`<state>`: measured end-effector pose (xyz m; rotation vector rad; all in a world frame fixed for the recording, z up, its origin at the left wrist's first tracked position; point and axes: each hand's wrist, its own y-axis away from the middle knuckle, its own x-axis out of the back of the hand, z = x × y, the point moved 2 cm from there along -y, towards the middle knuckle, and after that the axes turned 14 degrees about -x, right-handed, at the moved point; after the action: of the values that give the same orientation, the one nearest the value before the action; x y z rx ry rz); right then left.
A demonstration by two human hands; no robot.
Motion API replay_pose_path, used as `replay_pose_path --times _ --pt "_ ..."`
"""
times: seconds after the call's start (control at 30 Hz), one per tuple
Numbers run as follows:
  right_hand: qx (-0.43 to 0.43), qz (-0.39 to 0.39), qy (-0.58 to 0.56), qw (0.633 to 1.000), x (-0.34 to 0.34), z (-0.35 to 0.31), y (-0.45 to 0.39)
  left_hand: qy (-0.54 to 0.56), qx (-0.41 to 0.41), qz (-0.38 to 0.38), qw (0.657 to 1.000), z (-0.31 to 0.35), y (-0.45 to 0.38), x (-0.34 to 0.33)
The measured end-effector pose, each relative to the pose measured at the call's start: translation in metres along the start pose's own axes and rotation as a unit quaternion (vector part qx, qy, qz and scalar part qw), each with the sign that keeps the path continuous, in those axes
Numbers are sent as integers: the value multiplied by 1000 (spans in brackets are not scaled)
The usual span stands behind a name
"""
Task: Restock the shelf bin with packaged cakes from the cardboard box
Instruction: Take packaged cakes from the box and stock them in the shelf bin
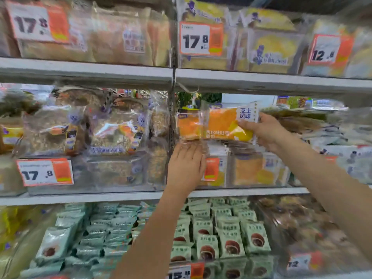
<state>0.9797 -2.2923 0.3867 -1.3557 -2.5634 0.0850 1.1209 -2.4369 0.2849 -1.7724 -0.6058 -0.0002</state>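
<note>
Shop shelving [86,71] in three tiers, crowded with wrapped bakery goods behind clear fronts. At the middle tier, clear shelf bin [251,170] holding orange packs. Just above the bin's rim, one orange packaged cake [219,123], long axis level, sideways along the shelf. Right hand [265,130] pinching its right end. Left hand [186,166] flat on the bin's front, fingers together.
</note>
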Motion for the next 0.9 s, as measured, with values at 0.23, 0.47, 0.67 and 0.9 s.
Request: replay_pose_path --times 0.23,0.47,0.67,0.9 --pt "-22 -78 32 996 -61 2 -88 -41 -58 89 993 -1 10 -17" --pt "48 -6 182 982 -90 10 -98 -37 -62 86 994 -2 12 -19" --pt "24 35 239 970 -83 16 -97 -31 -67 78 994 -2 11 -17" --pt "149 159 91 972 -55 20 -34 -33 -61 -9 998 -4 6 -13"
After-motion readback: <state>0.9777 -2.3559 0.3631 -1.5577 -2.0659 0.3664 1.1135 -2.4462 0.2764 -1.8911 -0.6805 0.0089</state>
